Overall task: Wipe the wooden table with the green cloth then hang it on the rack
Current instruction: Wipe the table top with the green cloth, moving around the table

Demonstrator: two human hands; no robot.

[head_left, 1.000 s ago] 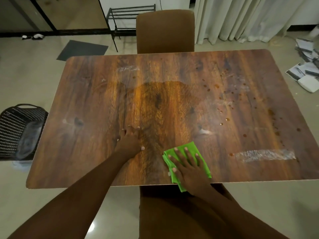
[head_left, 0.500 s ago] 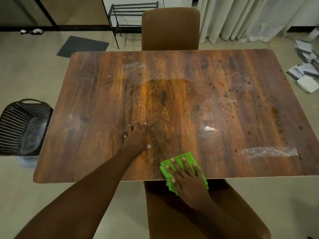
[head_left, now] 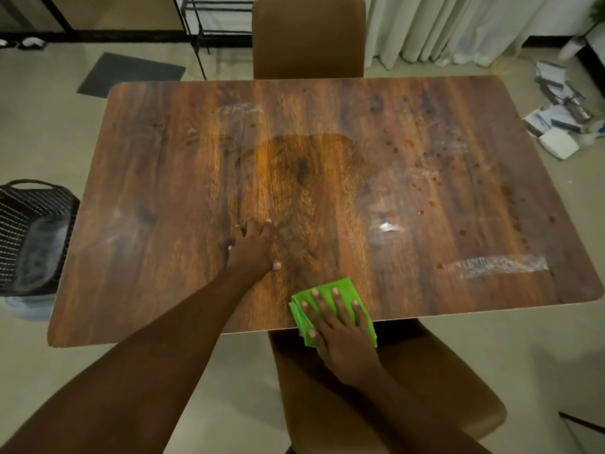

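Note:
The wooden table (head_left: 170, 178) fills the view, with a damp patch in its middle and brown drops and white smears on its right half. A folded green cloth (head_left: 343, 291) lies at the near edge and partly hangs over it. My right hand (head_left: 340, 335) presses flat on the cloth with fingers spread. My left hand (head_left: 253, 247) rests flat on the bare wood, left of the cloth and a little farther in. A black metal rack (head_left: 209, 14) stands on the floor beyond the table's far left.
A brown chair (head_left: 309, 37) stands at the far side, and another brown chair (head_left: 409, 404) sits under my arms. A black slotted basket (head_left: 29, 231) is on the floor at the left. Papers and boxes (head_left: 556, 126) lie on the floor at the right. A dark mat (head_left: 131, 75) lies by the rack.
My right hand has drawn the green cloth back toward the near edge and slightly left, so it now overhangs. My left hand stays planted on the wood.

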